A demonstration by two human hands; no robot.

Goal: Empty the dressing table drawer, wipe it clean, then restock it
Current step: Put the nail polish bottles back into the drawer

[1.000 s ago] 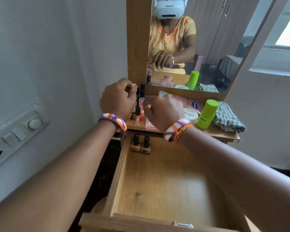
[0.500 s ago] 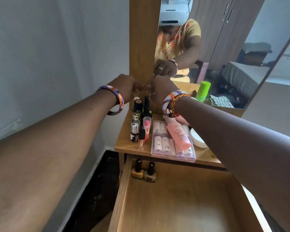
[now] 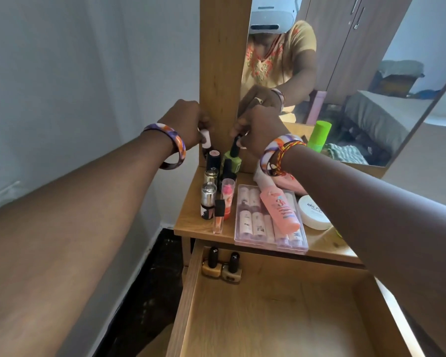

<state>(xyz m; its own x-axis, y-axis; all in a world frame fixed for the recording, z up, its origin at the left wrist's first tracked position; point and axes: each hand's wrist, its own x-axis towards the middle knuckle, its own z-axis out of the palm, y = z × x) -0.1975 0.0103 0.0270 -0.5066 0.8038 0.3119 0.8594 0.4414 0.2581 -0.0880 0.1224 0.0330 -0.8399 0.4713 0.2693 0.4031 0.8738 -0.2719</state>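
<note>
Green nail polish bottle (image 3: 231, 161) stands upright, black cap up, at the surface's (image 3: 191, 222) far left; right hand (image 3: 260, 127) pinches its cap. Left hand (image 3: 184, 124) grips a small pink-capped bottle (image 3: 206, 139) just left. Open drawer (image 3: 268, 305) sits nearer, two gold bottles (image 3: 222, 266) upright in its far-left corner.

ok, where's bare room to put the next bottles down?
Most of the drawer floor is bare; only two gold bottles sit in its back-left corner. On the tabletop, a bare strip left of the bottle cluster. Crowded from the cluster through the clear case to the white jar.
</note>
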